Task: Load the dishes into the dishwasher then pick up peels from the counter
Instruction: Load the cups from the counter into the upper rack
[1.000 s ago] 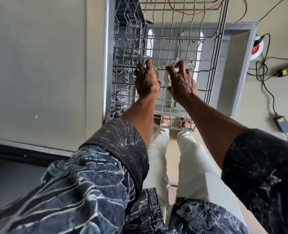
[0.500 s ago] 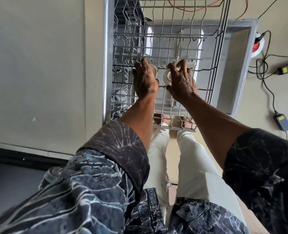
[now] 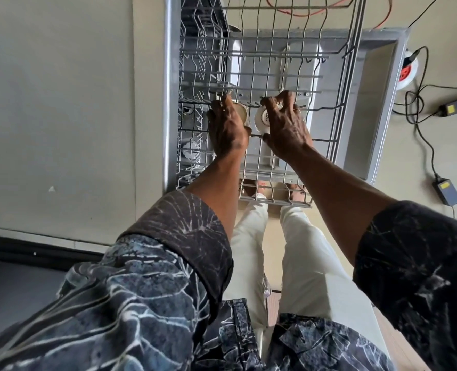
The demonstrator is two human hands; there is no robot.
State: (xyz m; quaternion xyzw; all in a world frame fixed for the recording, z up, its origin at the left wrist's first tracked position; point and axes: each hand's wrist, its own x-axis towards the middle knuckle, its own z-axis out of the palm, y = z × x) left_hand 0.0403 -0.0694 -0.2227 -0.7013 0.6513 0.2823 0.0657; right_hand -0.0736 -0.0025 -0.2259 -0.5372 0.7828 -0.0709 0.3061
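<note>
Clutching a white cup (image 3: 261,119) in the right hand (image 3: 285,127), with fingers curling over its far side and thumb hooking in at the near side, dark lettering on the cup too blurred for reading. Gripping a tan cup (image 3: 240,113) in the left hand (image 3: 227,127) just beside it, with fingers wrapping over the top, the two cups almost touching. Holding both among the tines near the middle of the wire rack (image 3: 275,62), no telling about contact with the wires underneath. Looking down through the rack at the open dishwasher door (image 3: 372,108) lying flat below, and at more lower tines (image 3: 195,62) deeper down on the left. Standing close against the rack's front edge in cream trousers (image 3: 248,250), with dark patterned sleeves (image 3: 168,263) ending partway up the forearms. Spotting a pale cabinet front (image 3: 61,103) off to the left, and black cables (image 3: 423,135), a power adapter (image 3: 447,191) and an orange-and-white cable reel (image 3: 407,73) lying on the floor to the right.
</note>
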